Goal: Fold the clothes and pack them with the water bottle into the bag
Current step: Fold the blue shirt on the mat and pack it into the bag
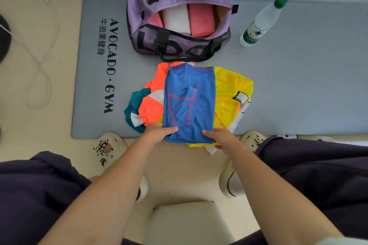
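While the blue garment [189, 103] lies partly folded on the pile, the left hand [157, 132] pinches its near left corner and the right hand [221, 137] clamps its near right corner, each grip closed on the cloth. Beneath it spread an orange garment [151, 103] and a yellow one [231, 89]. Just beyond the blue garment sits the purple bag [179, 24] (open, three folded pieces inside); the water bottle [260, 24] stands right of the bag on the grey mat [298, 75].
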Available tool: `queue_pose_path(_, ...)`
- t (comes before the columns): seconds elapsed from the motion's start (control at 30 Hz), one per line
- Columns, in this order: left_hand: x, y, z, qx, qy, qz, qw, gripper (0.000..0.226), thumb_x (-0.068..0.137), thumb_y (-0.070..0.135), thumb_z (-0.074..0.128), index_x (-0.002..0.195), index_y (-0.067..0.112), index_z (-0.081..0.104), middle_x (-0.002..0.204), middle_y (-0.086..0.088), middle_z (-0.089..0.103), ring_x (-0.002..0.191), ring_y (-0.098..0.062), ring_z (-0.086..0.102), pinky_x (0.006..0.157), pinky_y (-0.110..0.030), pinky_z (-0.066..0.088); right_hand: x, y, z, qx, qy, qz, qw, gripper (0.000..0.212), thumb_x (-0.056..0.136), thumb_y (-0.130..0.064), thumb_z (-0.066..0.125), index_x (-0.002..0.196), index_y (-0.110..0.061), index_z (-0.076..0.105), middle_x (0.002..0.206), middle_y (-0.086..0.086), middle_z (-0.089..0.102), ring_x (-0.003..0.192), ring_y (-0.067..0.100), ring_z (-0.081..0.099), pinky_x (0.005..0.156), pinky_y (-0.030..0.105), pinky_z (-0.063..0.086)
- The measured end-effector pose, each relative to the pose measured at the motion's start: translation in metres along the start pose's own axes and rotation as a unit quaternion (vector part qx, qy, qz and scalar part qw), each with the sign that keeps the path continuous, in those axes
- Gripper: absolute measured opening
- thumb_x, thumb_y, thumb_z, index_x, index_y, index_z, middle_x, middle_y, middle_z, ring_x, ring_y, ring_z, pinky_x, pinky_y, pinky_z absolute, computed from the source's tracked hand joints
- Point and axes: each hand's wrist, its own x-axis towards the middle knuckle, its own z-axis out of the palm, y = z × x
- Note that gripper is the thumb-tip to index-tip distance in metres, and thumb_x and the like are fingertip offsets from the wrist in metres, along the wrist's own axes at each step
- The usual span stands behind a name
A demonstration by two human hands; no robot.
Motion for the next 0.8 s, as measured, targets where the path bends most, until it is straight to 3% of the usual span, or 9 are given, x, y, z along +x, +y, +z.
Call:
queue_pose_path(0.07,-0.006,0.001,-0.001,-0.036,-0.01,0.003,0.999,0.032,0.082,0.032,0.078,0.109,0.016,0.073,0.106,-0.004,0.073,0.09,-0.019,0.068,0.078,-0.031,0.055,-0.007,0.001,-0.005,0.088,-0.067,-0.015,0.994,0.022,0.091,-0.028,0.067,0.109,-0.017,0.06,0.122,0.003,0.063,0.103,0.016,0.062,0.085,0.033,0.049)
queue_pose_path(0.17,-0.018,-0.005,-0.001,-0.106,-0.055,-0.032,0.992,0.033,0.087,0.021,0.073,0.117,0.007,0.067,0.114,-0.013,0.07,0.101,-0.029,0.067,0.092,-0.043,0.054,-0.02,0.005,-0.016,0.2,-0.166,0.012,0.966,0.021,0.097,-0.017,0.058,0.117,-0.013,0.057,0.115,0.007,0.067,0.09,0.017,0.071,0.07,0.03,0.058)
queue_pose_path(0.23,-0.028,-0.015,-0.001,-0.092,-0.109,-0.079,0.987,0.034,0.088,0.015,0.072,0.119,0.004,0.064,0.112,-0.015,0.069,0.09,-0.027,0.067,0.079,-0.036,0.056,-0.03,0.011,-0.022,0.154,-0.192,0.068,0.967,0.024,0.095,-0.014,0.061,0.118,-0.008,0.057,0.104,0.01,0.069,0.082,0.019,0.071,0.071,0.03,0.061)
queue_pose_path(0.3,-0.038,-0.022,0.001,-0.075,-0.144,-0.121,0.979,0.031,0.087,0.015,0.072,0.115,0.005,0.063,0.098,-0.012,0.071,0.068,-0.02,0.069,0.058,-0.026,0.055,-0.037,0.013,-0.024,0.07,-0.185,0.099,0.975,0.021,0.093,-0.015,0.065,0.111,-0.006,0.059,0.091,0.009,0.072,0.076,0.017,0.07,0.077,0.029,0.059)
queue_pose_path(0.4,-0.04,-0.011,0.0,-0.141,-0.08,-0.074,0.984,0.026,0.086,0.02,0.073,0.108,0.014,0.061,0.083,-0.004,0.068,0.053,-0.015,0.065,0.046,-0.023,0.05,-0.038,-0.004,-0.023,0.087,-0.12,0.045,0.988,0.033,0.092,-0.015,0.067,0.119,-0.005,0.051,0.088,0.013,0.071,0.062,0.016,0.069,0.061,0.027,0.058)
queue_pose_path(0.5,-0.03,0.017,-0.007,-0.228,-0.011,0.023,0.973,0.039,0.088,0.017,0.072,0.119,0.034,0.055,0.102,0.0,0.069,0.075,-0.022,0.07,0.05,-0.027,0.053,-0.034,-0.033,-0.024,0.171,-0.059,-0.038,0.983,0.044,0.089,-0.014,0.071,0.124,-0.016,0.045,0.091,0.014,0.07,0.057,0.02,0.069,0.052,0.028,0.056)
queue_pose_path(0.57,-0.024,0.039,-0.012,-0.257,-0.024,0.043,0.965,0.022,0.092,0.02,0.067,0.113,0.026,0.064,0.107,-0.006,0.07,0.072,-0.027,0.073,0.051,-0.027,0.055,-0.028,-0.05,-0.026,0.217,-0.047,-0.064,0.973,0.031,0.089,-0.015,0.07,0.114,-0.012,0.051,0.082,0.011,0.071,0.059,0.02,0.072,0.051,0.026,0.057)
queue_pose_path(0.7,-0.006,0.079,-0.024,-0.321,-0.056,0.055,0.944,0.029,0.093,0.041,0.061,0.112,0.019,0.063,0.108,-0.006,0.074,0.089,-0.026,0.074,0.065,-0.027,0.058,-0.013,-0.084,-0.033,0.297,-0.063,-0.113,0.946,0.022,0.091,-0.023,0.067,0.107,-0.011,0.058,0.093,0.006,0.077,0.084,0.021,0.075,0.065,0.026,0.06)
queue_pose_path(0.8,0.013,0.092,-0.033,-0.266,-0.088,0.091,0.956,0.024,0.09,0.025,0.068,0.111,0.015,0.064,0.109,-0.005,0.074,0.1,-0.019,0.072,0.074,-0.023,0.058,-0.002,-0.104,-0.036,0.272,-0.076,-0.14,0.949,0.036,0.089,-0.024,0.07,0.12,-0.008,0.058,0.107,0.005,0.075,0.098,0.02,0.072,0.075,0.028,0.06)
